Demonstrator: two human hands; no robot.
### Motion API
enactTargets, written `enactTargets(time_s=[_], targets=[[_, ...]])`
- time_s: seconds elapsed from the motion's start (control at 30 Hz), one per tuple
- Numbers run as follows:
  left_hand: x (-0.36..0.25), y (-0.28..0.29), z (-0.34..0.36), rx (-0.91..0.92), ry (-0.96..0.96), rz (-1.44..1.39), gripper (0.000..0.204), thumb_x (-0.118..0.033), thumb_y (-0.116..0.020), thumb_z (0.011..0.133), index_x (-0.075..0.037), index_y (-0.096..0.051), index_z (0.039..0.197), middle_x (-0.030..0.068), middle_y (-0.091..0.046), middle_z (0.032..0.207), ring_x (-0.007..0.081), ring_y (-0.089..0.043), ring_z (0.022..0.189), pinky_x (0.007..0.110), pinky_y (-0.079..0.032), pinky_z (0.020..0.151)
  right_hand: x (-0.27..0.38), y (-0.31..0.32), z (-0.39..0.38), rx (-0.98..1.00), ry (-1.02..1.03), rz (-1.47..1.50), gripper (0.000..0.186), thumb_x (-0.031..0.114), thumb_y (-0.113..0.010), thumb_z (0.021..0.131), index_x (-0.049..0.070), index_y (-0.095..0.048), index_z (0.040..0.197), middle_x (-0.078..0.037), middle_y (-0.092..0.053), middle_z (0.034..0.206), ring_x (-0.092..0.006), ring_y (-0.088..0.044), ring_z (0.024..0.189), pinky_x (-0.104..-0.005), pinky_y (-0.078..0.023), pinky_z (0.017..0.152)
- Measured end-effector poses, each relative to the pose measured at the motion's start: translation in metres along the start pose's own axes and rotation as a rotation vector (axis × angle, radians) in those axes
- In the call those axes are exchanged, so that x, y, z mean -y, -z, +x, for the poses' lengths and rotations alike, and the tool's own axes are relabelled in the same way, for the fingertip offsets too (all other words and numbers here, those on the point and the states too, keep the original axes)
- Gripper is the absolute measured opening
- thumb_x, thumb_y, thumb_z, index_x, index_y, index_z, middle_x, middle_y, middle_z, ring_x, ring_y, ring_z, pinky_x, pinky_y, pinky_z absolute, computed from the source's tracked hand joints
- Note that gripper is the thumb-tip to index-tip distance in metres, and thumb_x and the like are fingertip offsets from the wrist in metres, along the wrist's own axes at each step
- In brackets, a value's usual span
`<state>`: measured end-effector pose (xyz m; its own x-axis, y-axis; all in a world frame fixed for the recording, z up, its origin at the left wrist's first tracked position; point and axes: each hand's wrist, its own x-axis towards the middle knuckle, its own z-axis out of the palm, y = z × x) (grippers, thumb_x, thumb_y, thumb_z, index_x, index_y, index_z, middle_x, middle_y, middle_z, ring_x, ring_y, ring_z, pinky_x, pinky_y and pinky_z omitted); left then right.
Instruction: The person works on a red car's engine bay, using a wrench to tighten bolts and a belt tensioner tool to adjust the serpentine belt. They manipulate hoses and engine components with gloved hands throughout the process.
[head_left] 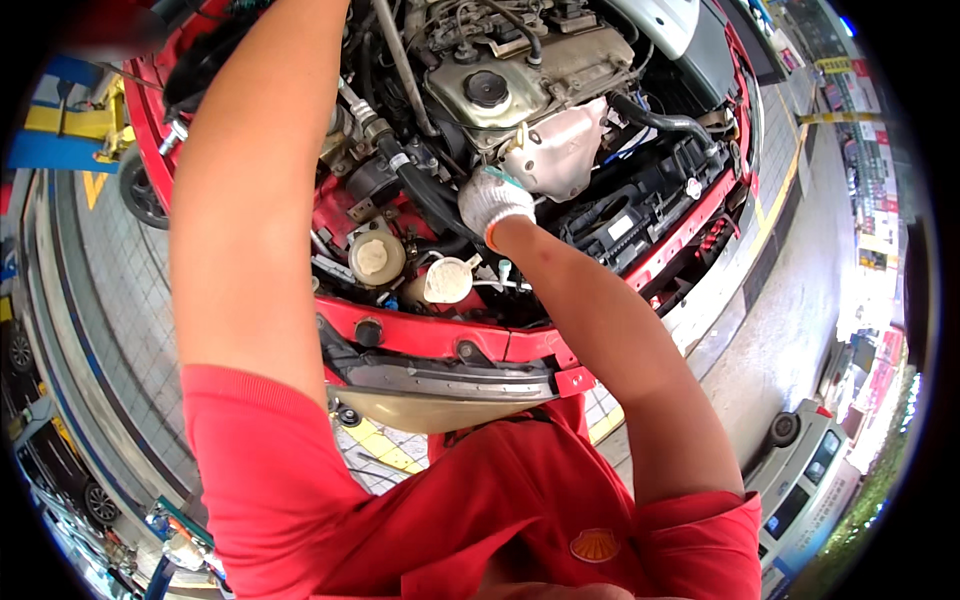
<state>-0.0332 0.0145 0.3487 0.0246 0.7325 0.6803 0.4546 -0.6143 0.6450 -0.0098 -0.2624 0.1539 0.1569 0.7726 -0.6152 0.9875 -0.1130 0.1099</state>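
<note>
My right hand (pixel 494 205), in a white knit glove with an orange cuff, is down in the engine bay beside the silvery heat shield (pixel 558 152). It looks balled up, its fingertips turned away from view. A thin teal strip (pixel 505 177) shows at its upper edge; what it belongs to is unclear. Just left of the glove runs a thick black hose (pixel 425 192). My bare left forearm (pixel 265 110) stretches up over the bay's left side and leaves the picture at the top, so my left hand is out of sight. Above the shield lies the engine cover with a black oil cap (pixel 487 89).
Nearer me are a round pale reservoir cap (pixel 376 258) and a cream filler lid (pixel 448 280). The red front panel (pixel 430 338) and a headlight (pixel 440 408) border the bay. A radiator (pixel 625 220) lies right, a yellow-and-blue lift (pixel 65 120) left, a white van (pixel 805 485) lower right.
</note>
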Motion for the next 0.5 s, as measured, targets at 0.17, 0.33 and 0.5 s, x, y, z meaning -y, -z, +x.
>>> enactTargets(time_s=[0.17,0.33,0.5], targets=[[0.029,-0.014,0.018,-0.024,0.035,0.042,0.073,-0.018,-0.044,0.106,-0.014,-0.004,0.167,0.0313,-0.052,0.146,0.0472,-0.065,0.113,0.051,-0.051,0.095,-0.003,0.016,-0.006,-0.039,0.137,-0.115,0.029,0.018,-0.056,0.098,0.014,-0.08,0.115,-0.008,-0.077,0.118,-0.0277,-0.073,0.111,-0.04,-0.061,0.089],[0.011,-0.006,0.012,-0.2,-0.2,0.029,0.072,-0.015,-0.047,0.104,-0.013,-0.012,0.166,0.0286,-0.039,0.158,0.0432,-0.056,0.129,0.045,-0.045,0.11,-0.007,0.013,-0.012,-0.098,0.014,0.211,0.028,0.019,-0.057,0.093,0.01,-0.08,0.105,-0.013,-0.077,0.111,-0.0289,-0.076,0.101,-0.0383,-0.061,0.086],[0.036,-0.023,0.023,-0.264,-0.35,0.3,0.074,-0.006,-0.05,0.094,-0.012,-0.026,0.164,0.0281,-0.038,0.159,0.0467,-0.038,0.144,0.051,-0.033,0.12,0.006,0.002,-0.016,-0.125,-0.147,0.349,0.029,0.022,-0.056,0.098,0.015,-0.081,0.112,-0.008,-0.076,0.12,-0.0302,-0.074,0.11,-0.0491,-0.061,0.086]])
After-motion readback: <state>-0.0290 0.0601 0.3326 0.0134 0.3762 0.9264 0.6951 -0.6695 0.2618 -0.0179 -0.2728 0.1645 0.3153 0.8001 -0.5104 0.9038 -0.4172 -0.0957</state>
